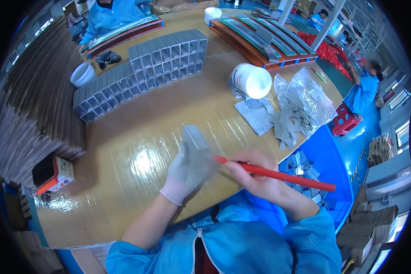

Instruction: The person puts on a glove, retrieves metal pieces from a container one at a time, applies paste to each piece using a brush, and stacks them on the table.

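Note:
My left hand [187, 171], in a pale glove, grips a grey rectangular block-like piece [193, 136] above the front of the table. In my right hand [260, 171], bare and slightly blurred, is a long red stick-like tool [292, 177] held like a pen. Its tip points at the grey piece and lies close to my gloved fingers; whether the two touch cannot be made out. Farther back, many similar grey rectangular tubes [169, 55] with open ends stand stacked in a curved row.
A blue bin [340, 182] holding grey pieces stands at the table's right edge. Grey scraps [290, 121], a plastic bag [308, 93] and a white tub [252, 81] lie right. Stacked cardboard [36, 82] and a small box [61, 173] are left. Co-workers sit beyond.

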A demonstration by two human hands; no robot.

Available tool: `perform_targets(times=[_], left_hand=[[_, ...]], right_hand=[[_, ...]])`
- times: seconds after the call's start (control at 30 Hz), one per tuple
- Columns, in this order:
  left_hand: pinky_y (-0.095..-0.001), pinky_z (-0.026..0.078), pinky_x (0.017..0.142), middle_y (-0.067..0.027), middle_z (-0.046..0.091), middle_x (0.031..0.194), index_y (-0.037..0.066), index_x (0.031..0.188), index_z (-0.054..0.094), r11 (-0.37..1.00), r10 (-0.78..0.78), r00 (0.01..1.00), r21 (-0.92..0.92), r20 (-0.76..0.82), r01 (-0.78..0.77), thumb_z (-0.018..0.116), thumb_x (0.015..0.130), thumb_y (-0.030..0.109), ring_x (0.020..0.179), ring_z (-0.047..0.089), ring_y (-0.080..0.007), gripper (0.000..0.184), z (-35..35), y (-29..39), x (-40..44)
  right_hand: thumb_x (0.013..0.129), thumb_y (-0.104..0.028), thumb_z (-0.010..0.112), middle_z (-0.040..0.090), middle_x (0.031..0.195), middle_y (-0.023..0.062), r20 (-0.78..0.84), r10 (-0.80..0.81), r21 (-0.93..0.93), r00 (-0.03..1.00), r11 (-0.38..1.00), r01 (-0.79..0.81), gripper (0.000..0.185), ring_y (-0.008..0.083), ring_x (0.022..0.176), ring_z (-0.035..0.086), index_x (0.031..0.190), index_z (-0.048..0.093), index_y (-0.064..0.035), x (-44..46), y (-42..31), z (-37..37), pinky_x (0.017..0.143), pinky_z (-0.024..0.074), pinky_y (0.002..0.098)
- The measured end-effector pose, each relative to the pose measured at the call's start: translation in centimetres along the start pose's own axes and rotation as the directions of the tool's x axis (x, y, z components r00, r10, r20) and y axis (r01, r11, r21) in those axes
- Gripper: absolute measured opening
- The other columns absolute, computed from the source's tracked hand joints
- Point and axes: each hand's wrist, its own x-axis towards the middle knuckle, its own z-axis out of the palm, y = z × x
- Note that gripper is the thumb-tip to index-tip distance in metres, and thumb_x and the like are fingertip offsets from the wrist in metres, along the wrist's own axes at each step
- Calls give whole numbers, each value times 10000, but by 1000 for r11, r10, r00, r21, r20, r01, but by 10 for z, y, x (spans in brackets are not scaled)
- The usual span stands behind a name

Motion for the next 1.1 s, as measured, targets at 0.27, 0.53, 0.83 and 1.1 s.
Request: perform_targets(times=[0.27, 0.53, 0.83, 1.1], left_hand=[[-364, 442, 946, -84, 593, 1134, 120, 1288, 496, 990, -3, 1000, 143, 27, 0, 416, 1002, 387, 1000, 571, -213, 399, 11, -3, 0], [-488, 364, 1002, -215, 498, 1209, 83, 1311, 443, 972, 77, 992, 231, -99, -53, 464, 968, 431, 1077, 500, -325, 489, 2, -2, -1], [-311, 428, 705, -95, 605, 1146, 118, 1253, 524, 969, 158, 955, 223, -250, -101, 455, 990, 357, 814, 538, -185, 362, 23, -9, -2], [-333, 438, 760, -88, 618, 1135, 128, 1247, 532, 989, 21, 999, 147, 27, -25, 466, 986, 348, 860, 563, -197, 348, 2, -1, -1]], right_hand=[[804, -103, 716, 641, 711, 61, -14, -148, -5, 989, 989, 148, 96, 182, 573, 585, 858, 662, -44, -3, 15, 14, 516, 451, 243], [724, -51, 762, 646, 679, 82, -6, -181, 8, 984, 984, 181, 125, 197, 529, 582, 804, 669, -24, -7, 3, 5, 501, 462, 247], [800, -107, 686, 616, 670, 57, 31, -210, 24, 977, 978, 210, 75, 193, 518, 552, 832, 662, -44, -18, -4, -11, 492, 440, 258], [797, -97, 682, 614, 685, 68, -3, -197, 26, 980, 980, 197, 81, 196, 529, 547, 850, 658, -40, -17, 0, -14, 491, 436, 265]])
